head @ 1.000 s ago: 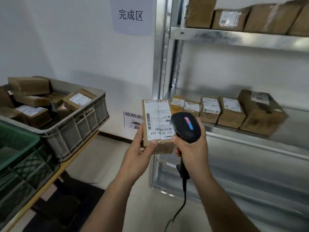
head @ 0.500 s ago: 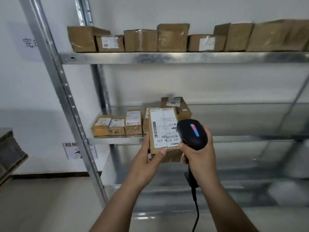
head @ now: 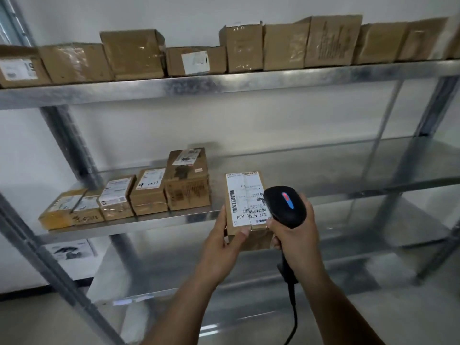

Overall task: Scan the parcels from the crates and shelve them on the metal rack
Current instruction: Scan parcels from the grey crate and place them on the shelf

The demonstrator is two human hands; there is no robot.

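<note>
The view is swinging right, away from the crates, which are no longer showing, and settling squarely on the metal rack (head: 224, 83). The left hand (head: 221, 245) is carrying the parcel (head: 245, 195) along, fingers gripping its left edge, label up, just near of the middle shelf (head: 336, 173) and right of the shelved parcels (head: 149, 192). The right hand (head: 298, 237) is keeping its fingers wrapped round the scanner (head: 285, 206), whose head is overlapping the label. Scanning is probably finishing, and shelving is coming next.
</note>
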